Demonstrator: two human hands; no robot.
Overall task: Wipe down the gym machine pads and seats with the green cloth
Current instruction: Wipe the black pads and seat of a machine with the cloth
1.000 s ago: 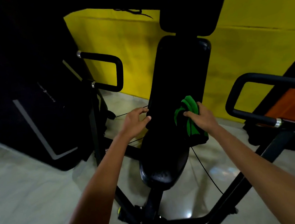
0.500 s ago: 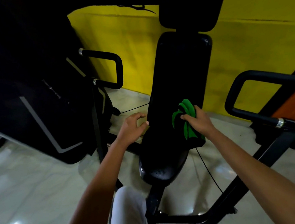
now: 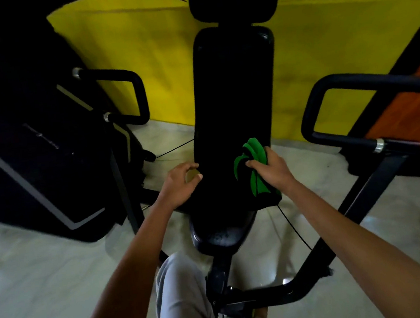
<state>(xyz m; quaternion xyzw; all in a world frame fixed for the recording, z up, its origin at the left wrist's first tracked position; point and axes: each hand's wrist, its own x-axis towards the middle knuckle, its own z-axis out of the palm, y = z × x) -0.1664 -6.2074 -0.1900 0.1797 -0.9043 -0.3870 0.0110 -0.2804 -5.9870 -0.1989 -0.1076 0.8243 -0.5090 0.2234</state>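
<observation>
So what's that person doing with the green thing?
A person is cleaning a gym machine. Their right hand grips a bunched green cloth and presses it on the lower part of the black back pad, near its right edge. Their left hand is at the pad's left edge, fingers curled; whether it grips the pad is hard to tell. The seat sits just below the cloth.

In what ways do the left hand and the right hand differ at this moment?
The right hand grips the bunched green cloth against the back pad; the left hand holds nothing. The right hand lies at the pad's right edge, the left hand at its left edge with fingers loosely curled. Both are bare and at about the same height, just above the seat.
</observation>
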